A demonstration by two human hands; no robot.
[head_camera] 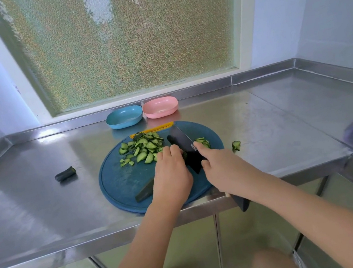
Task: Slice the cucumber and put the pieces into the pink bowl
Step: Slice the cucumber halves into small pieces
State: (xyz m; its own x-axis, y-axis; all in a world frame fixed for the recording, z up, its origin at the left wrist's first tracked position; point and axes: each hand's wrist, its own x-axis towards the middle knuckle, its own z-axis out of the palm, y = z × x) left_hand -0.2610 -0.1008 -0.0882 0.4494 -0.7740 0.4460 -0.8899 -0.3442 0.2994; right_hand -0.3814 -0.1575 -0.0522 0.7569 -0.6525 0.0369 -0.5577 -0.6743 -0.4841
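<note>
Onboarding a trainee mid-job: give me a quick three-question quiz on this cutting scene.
1. True or false: the pink bowl already holds cucumber pieces.
2. Which hand grips the knife? A) left hand B) right hand
3. What lies on the counter left of the cutting board?

Key: 1 false, it looks empty; the slices are on the board. 2 B. 3 A dark cucumber end.

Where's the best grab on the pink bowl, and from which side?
Probably pinch the near rim of the shallow pink plastic bowl from the front or right. It stands upright and looks empty; the blue bowl crowds its left, the steel backsplash its rear.
</note>
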